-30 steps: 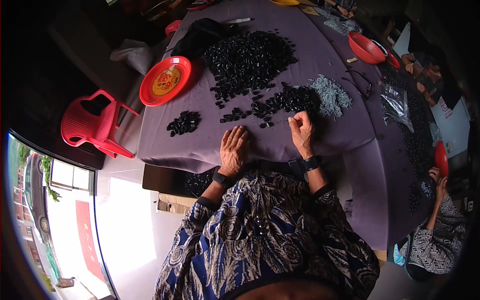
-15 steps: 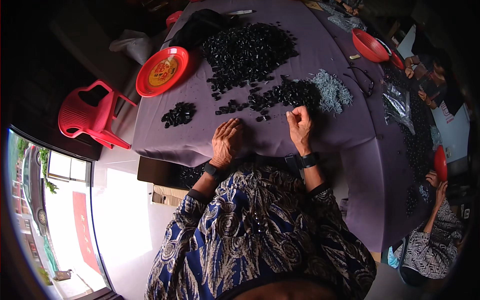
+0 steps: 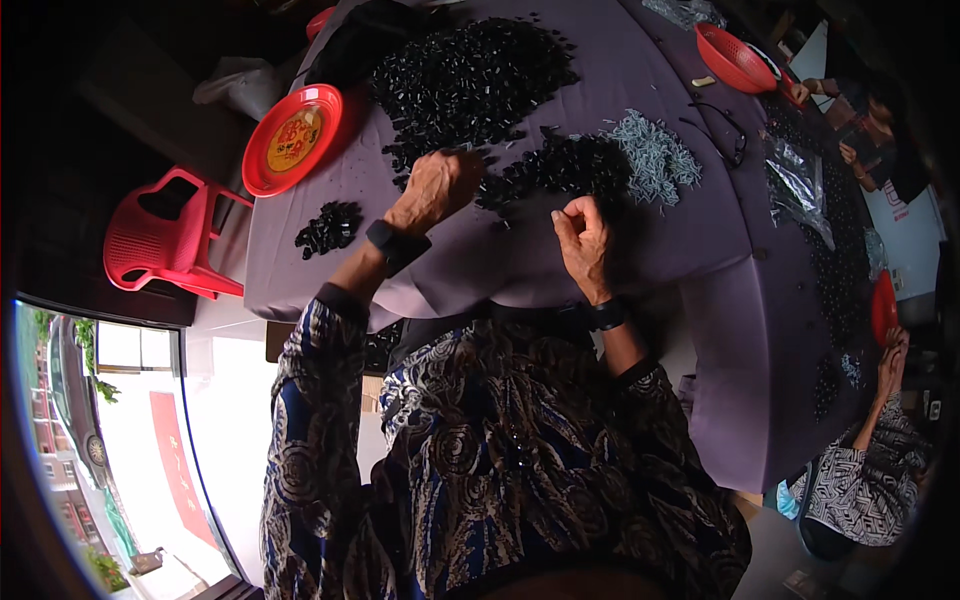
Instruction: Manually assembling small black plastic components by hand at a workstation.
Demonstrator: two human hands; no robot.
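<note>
At the far left of the frame a red plastic chair (image 3: pixel 160 240) stands off the table edge, and just right of it a red plate (image 3: pixel 293 138) lies on the purple tablecloth (image 3: pixel 640 260). Below the plate, toward the near edge of the cloth, sits a small separate heap of black pieces (image 3: pixel 328 228), well apart from everything else.

The left hand (image 3: pixel 432 188) reaches up the frame from centre-left, knuckles up, fingers curled down onto the lower fringe of the big pile of black pieces (image 3: pixel 470 85) that fills the upper middle. It is touching that fringe — whether it has pinched a piece or is only raking, I cannot tell, since the fingertips are hidden under the hand. The small heap lies to its lower left, behind the wrist.

The right hand (image 3: pixel 582 238) sits right of centre, nearer the table edge, loosely clenched with fingertips drawn together; something tiny may be held between them, but it is too small to make out. Directly above it, just beyond the fingertips, lies a smaller dark cluster of black pieces (image 3: pixel 560 165), and up and to the right of that a grey pile of pale slender parts (image 3: pixel 655 155) — closer to this hand than to the other.

At upper right a red basket (image 3: pixel 735 58) rests on the cloth; at the lower right edge another person's hand (image 3: pixel 890 360) works at the table.
</note>
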